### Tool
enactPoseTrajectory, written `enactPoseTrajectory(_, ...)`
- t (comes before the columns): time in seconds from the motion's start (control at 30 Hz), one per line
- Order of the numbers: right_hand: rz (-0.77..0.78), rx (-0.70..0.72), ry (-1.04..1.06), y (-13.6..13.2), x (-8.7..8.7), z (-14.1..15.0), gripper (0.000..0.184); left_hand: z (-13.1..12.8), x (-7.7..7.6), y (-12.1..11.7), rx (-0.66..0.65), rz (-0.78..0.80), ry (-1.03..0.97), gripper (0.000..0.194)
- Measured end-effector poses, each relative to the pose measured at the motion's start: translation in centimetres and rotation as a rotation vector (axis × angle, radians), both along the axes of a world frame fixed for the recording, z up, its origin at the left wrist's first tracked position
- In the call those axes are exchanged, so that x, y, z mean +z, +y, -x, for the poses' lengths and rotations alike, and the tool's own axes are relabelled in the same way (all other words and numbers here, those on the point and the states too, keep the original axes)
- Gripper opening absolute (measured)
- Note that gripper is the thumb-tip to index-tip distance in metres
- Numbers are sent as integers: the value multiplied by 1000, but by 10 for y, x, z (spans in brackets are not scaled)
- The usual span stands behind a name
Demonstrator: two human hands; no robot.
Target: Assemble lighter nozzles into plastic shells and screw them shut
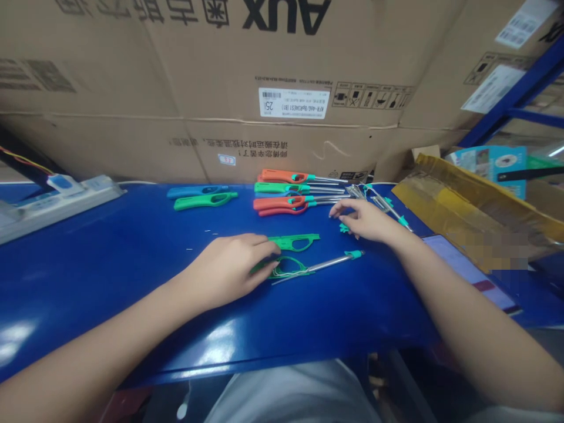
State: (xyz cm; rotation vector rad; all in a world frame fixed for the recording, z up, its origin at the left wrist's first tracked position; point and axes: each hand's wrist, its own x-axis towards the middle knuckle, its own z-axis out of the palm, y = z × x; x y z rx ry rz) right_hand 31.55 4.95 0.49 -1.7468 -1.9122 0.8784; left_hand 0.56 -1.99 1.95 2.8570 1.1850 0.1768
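My left hand [238, 264] is closed on the handle end of a green lighter casing [288, 265], which lies open on the blue table with thin wires inside. A metal lighter tube [328, 262] with a teal tip extends from that casing to the right. Just behind it is another green casing half [295, 241], partly covered by my left fingers. My right hand [363, 220] hovers with curved, parted fingers over small teal plastic pieces [343, 228]. Beyond it lie orange lighters [279, 203] and green lighters [277, 188] with metal tubes.
A blue casing [194, 191] and a green casing [205, 201] lie at the back left. Left of them is a white power strip [61, 205]. A large cardboard box [211, 76] walls off the back. At right are a taped carton [462, 211] and a phone [467, 270].
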Motion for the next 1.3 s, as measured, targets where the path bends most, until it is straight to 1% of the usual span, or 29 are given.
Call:
enactPoseTrajectory(0.1, 17, 31, -15, -1, 5, 2, 28, 0, 0, 0, -6, -19, 4, 27)
enactPoseTrajectory(0.17, 66, 11, -1, -1, 6, 2, 28, 0, 0, -1, -7, -29, 4, 27)
enactPoseTrajectory(0.23, 118, 0, 56, 0, 5, 0, 25, -1, 1, -1, -6, -34, 9, 27)
enactPoseTrajectory(0.3, 133, 22, 142, 1, 3, -3, 23, -1, 1, -1, -4, -34, 15, 27)
enactPoseTrajectory(0.4, 91, 66, 254, 2, 1, -7, 23, -1, 2, -1, -2, -27, 21, 26)
enactPoseTrajectory(0.47, -1, 81, 265, 2, 1, -6, 22, 0, 2, -1, 0, -4, 11, 25)
enactPoseTrajectory(0.53, -99, 105, 204, 0, 2, -4, 22, 0, 3, -1, -3, 41, -11, 24)
enactPoseTrajectory(0.57, -112, 119, 167, 0, 2, -3, 24, 0, 3, -1, -7, 68, -24, 23)
enactPoseTrajectory(0.67, -44, 121, 96, -2, 2, 0, 23, -1, 5, -2, -15, 132, -47, 23)
enactPoseTrajectory(0.7, -42, 114, 75, -2, 1, 1, 23, -1, 6, -2, -12, 143, -46, 23)
enactPoseTrajectory(0.8, -150, 97, 15, 0, -1, 3, 28, 0, 9, -2, 7, 176, -25, 24)
enactPoseTrajectory(0.83, -164, 91, 21, 0, -2, 3, 26, 0, 10, -1, 15, 189, -20, 25)
enactPoseTrajectory(0.87, -158, 77, 42, 0, -2, 4, 21, 0, 10, 0, 23, 203, -15, 25)
enactPoseTrajectory(0.93, -98, 43, 74, -1, -4, 6, 9, 1, 10, 1, 43, 225, -10, 23)
enactPoseTrajectory(1.0, -32, 15, 30, -2, -5, 8, 4, 2, 10, 2, 65, 235, -5, 19)
enactPoseTrajectory(1.07, 4, 10, -59, -3, -6, 10, 2, 2, 10, 3, 85, 239, -2, 17)
enactPoseTrajectory(1.17, -27, 31, -189, -3, -6, 7, 10, 2, 8, 3, 94, 246, 0, 17)
enactPoseTrajectory(1.3, -105, 69, -357, -5, -1, 0, 34, 2, 5, 2, 78, 241, 1, 19)
